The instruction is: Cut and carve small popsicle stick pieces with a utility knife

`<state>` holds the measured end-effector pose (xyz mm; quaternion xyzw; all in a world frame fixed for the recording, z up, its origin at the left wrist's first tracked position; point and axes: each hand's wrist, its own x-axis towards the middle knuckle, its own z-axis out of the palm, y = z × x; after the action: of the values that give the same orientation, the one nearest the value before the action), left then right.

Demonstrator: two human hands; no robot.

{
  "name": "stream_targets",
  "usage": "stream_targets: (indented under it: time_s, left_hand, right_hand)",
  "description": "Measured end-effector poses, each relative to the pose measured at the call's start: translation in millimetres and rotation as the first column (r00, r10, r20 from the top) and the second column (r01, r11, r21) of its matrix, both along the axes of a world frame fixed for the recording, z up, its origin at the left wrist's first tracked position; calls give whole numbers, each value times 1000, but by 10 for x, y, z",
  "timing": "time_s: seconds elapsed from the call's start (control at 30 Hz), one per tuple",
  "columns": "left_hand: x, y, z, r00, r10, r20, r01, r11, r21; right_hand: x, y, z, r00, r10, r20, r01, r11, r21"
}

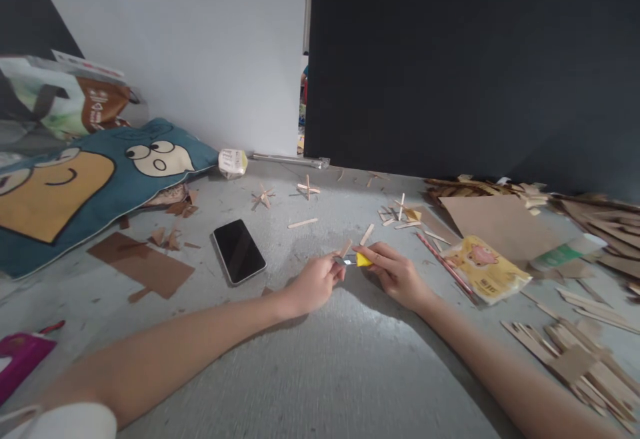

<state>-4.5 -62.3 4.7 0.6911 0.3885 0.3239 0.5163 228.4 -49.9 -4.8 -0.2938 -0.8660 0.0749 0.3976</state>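
Observation:
My right hand [393, 270] is closed around the yellow handle of a craft knife [363, 260]. The knife's metal blade end points left, against the fingers of my left hand [315, 284]. Pinched in those left fingers is a short wooden stick [346, 247], its upper end sticking up; the rest is hidden by the fingers and blade. Just beyond my hands a loose wooden stick [367, 234] lies on the grey table [310, 379], and another flat stick [303, 223] rests further left.
Small stick crosses [309, 188] stand at the back. A black phone [239, 251] lies left, near cardboard [143, 264] and a blue cushion [105, 179]. To the right are a red pencil [447, 266], a yellow packet [486, 269], a glue bottle [565, 252] and piled sticks [575, 362].

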Motion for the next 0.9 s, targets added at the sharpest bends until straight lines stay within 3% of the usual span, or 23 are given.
stream_targets:
  time_s: [0.2,0.3,0.5,0.9]
  left_hand:
    - [15,-6,-3,981,119,150,-117,993,-21]
    - [-2,18,-45,975,164,150,-169,986,18]
    - [-24,37,-53,973,174,154,-178,984,13]
    - [-20,-19,128,965,183,190,-158,978,-140]
  right_hand:
    - [41,4,-7,1000,6,-15,-6,1000,-22]
    - [37,-4,14,1000,15,-5,-15,999,-43]
    - [43,-33,30,1000,-3,8,4,995,-98]
    - [48,-83,-32,991,-137,5,136,978,-156]
